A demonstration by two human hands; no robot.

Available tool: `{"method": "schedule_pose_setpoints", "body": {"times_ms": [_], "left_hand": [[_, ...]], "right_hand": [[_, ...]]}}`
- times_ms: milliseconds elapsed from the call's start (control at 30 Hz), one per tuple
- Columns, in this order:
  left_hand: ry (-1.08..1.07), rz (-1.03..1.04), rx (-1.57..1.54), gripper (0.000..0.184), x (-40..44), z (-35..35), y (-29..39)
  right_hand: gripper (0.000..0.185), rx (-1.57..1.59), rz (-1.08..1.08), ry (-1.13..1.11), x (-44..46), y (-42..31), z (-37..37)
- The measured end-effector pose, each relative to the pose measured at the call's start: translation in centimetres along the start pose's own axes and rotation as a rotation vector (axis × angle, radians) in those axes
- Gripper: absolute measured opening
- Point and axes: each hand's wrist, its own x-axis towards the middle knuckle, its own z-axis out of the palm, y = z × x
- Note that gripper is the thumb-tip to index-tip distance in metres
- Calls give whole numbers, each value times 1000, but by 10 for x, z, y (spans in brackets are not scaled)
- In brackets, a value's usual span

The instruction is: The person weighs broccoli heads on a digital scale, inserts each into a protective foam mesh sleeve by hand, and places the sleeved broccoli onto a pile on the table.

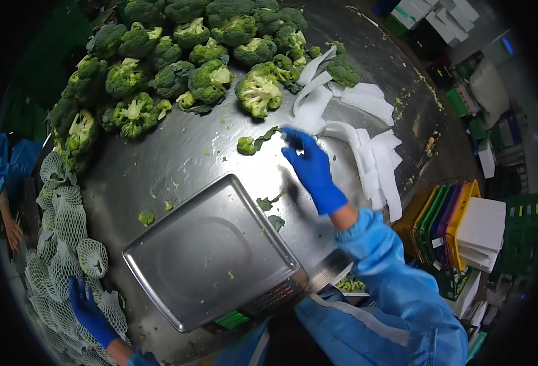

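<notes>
My right hand (310,165), in a blue glove, is above the steel table with its thumb and fingers apart and nothing visible between them. Its fingertips are close to a pile of flat white foam net sleeves (375,158). A small broccoli floret (245,145) with a leaf lies just left of that hand. My left hand (92,311), also gloved in blue, is at the lower left with fingers spread, over or against broccoli heads in white foam nets (67,226). Whether it touches them I cannot tell. Between my hands stands a weighing scale (211,250) with a bare steel pan.
Bare broccoli heads (189,79) are heaped across the far side of the steel table (116,195). Another person's hand (13,235) shows at the left edge. To the right are colourful stacked crates (442,222) and white boxes (479,226). Leaf scraps dot the table.
</notes>
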Motion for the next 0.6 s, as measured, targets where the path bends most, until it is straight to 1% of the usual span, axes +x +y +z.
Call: {"method": "schedule_pose_setpoints", "body": {"times_ms": [33,67,100,133,200,233,267,300,367,433,467,500,533,567,600], "left_hand": [[-61,-70,-35,42,-8,5,-10],[-52,-126,-43,42,-26,37,-3],[-43,-182,-50,42,-48,77,8],[-72,-232,-111,41,-58,98,12],[-108,-298,-231,39,-75,142,25],[-230,-255,-229,39,-81,155,23],[-239,-239,-160,38,-91,170,27],[-250,-223,-94,38,-102,187,32],[-276,-239,-106,41,-119,216,42],[-385,-307,-170,45,-132,240,48],[-449,-348,-186,58,-135,251,50],[-454,-356,-178,58,-138,266,52],[-488,-268,-205,66,-143,283,52],[-525,-176,-236,76,-147,302,55],[-473,-123,-227,92,-151,320,61]], "right_hand": [[49,-158,-65,-4,24,0,-3],[54,-194,-101,-17,48,8,-3],[58,-242,-156,27,72,18,3],[63,-287,-227,51,95,21,10],[66,-463,-166,29,129,28,26],[67,-549,-152,-5,144,35,34],[67,-546,-148,-10,155,46,41],[66,-487,-117,-55,163,59,46],[66,-431,-91,-103,166,68,53],[64,-137,-40,-110,146,68,57],[55,-68,-26,-108,131,61,56],[55,269,169,-154,110,40,53],[55,406,274,-189,89,32,56],[57,643,331,-265,62,3,48],[58,564,400,-376,41,-36,32]]}}
